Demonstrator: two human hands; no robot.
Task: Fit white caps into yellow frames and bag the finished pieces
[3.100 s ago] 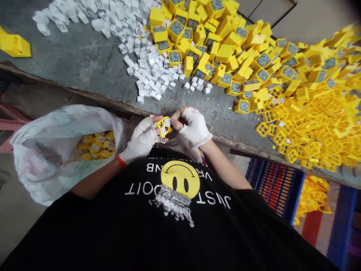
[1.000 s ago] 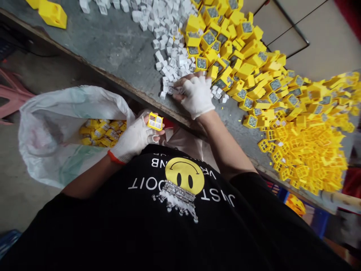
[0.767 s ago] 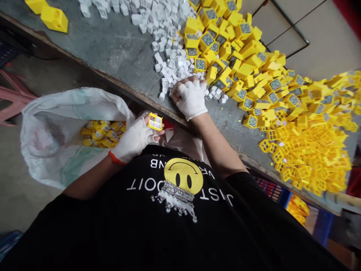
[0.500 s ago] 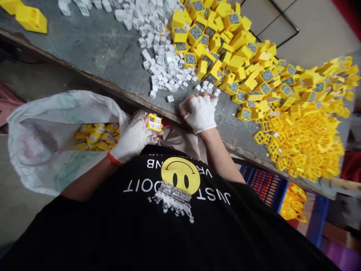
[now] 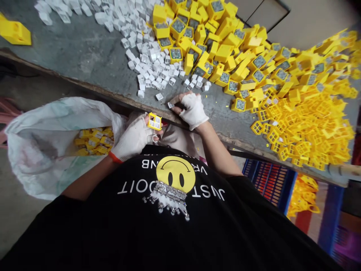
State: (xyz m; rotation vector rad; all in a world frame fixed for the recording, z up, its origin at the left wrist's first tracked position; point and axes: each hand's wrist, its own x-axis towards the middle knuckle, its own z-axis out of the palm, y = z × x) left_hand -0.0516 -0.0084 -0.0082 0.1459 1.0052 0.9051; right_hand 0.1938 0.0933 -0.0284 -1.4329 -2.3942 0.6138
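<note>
The gloved left hand [image 5: 132,137] pinches a square yellow plastic grid frame [image 5: 155,122] between its fingertips; the gloved right hand [image 5: 192,109] pinches a small white plastic cube [image 5: 170,105] above the grey table [image 5: 84,60].

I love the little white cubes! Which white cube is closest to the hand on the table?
The white cube pinched at the right hand's fingertips, by the table edge, apart from the pile.

A grey worktable [image 5: 84,64] stands over a bare concrete floor [image 5: 11,218] beside a striped mat [image 5: 318,222].
</note>
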